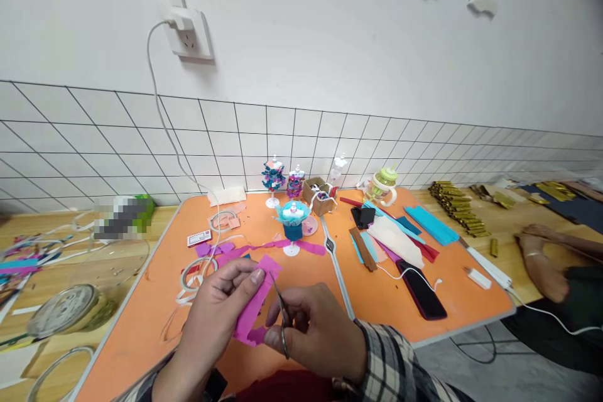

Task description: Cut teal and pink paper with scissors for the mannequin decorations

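Note:
My left hand (223, 301) pinches a strip of bright pink crepe paper (252, 314) between thumb and fingers, above the near part of the orange table. Its lower end curls toward my right hand (315, 326), whose fingers are closed in the handles of small metal scissors (281, 311). The blades point up and lie against the paper's right edge; whether they are cutting cannot be told. Beyond my hands stands a small white dress form (293, 226) wrapped in dark teal and light blue paper. A longer magenta strip (311, 247) lies across the table at its base.
Two decorated forms (273, 179) and a cardboard box (319, 195) stand at the back. Tape rolls (191, 276) lie left. Coloured paper strips (431, 225), a phone (421, 289) and a lidded bottle (384, 185) are right. Another person's hands (537, 242) rest at far right.

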Motion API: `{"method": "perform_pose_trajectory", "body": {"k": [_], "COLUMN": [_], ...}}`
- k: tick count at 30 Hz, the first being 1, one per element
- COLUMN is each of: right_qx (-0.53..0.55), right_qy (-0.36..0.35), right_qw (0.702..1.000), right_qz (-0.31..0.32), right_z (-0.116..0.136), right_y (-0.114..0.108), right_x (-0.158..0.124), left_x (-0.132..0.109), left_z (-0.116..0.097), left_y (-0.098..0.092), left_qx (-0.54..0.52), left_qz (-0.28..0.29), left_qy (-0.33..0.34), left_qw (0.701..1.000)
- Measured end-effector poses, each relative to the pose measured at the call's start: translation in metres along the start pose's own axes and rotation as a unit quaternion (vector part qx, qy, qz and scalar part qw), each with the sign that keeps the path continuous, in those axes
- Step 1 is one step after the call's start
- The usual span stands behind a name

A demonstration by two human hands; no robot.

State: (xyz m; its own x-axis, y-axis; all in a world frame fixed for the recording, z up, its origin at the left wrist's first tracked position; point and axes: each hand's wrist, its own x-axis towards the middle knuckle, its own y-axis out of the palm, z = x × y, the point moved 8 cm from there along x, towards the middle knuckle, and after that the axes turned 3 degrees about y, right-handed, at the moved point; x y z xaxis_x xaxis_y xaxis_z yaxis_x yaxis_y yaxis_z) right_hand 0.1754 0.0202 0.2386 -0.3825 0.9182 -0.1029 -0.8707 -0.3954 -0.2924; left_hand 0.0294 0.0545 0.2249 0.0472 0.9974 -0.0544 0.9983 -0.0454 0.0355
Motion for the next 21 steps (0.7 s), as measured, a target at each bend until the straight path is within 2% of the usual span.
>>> {"method": "perform_pose_trajectory", "body": {"k": [4, 9, 14, 19, 21], "right_qx": [-0.022, -0.035, -0.032, -0.03, -0.032], "right_qy": [0.0, 0.006, -0.002, -0.012, -0.015], "right_qw": [1.0, 0.999, 0.999, 0.999, 0.999], "right_qz": [0.009, 0.026, 0.032, 0.038, 0.041], "right_z": [0.0, 0.003, 0.007, 0.009, 0.01], "right_y": [-0.004, -0.011, -0.012, -0.012, -0.012], "right_x": [-0.001, -0.004, -0.005, -0.006, -0.006], "left_x": [-0.001, 0.0, 0.003, 0.003, 0.003], "left_z": [-0.015, -0.035, -0.039, -0.031, -0.028], "left_y": [0.005, -0.005, -0.004, 0.004, 0.004], "left_qx": [0.057, 0.118, 0.144, 0.097, 0.077], "left_qz": [0.064, 0.037, 0.049, 0.084, 0.081], "left_qy": [0.063, 0.119, 0.129, 0.101, 0.086], "left_qw": [0.994, 0.985, 0.98, 0.987, 0.99]}}
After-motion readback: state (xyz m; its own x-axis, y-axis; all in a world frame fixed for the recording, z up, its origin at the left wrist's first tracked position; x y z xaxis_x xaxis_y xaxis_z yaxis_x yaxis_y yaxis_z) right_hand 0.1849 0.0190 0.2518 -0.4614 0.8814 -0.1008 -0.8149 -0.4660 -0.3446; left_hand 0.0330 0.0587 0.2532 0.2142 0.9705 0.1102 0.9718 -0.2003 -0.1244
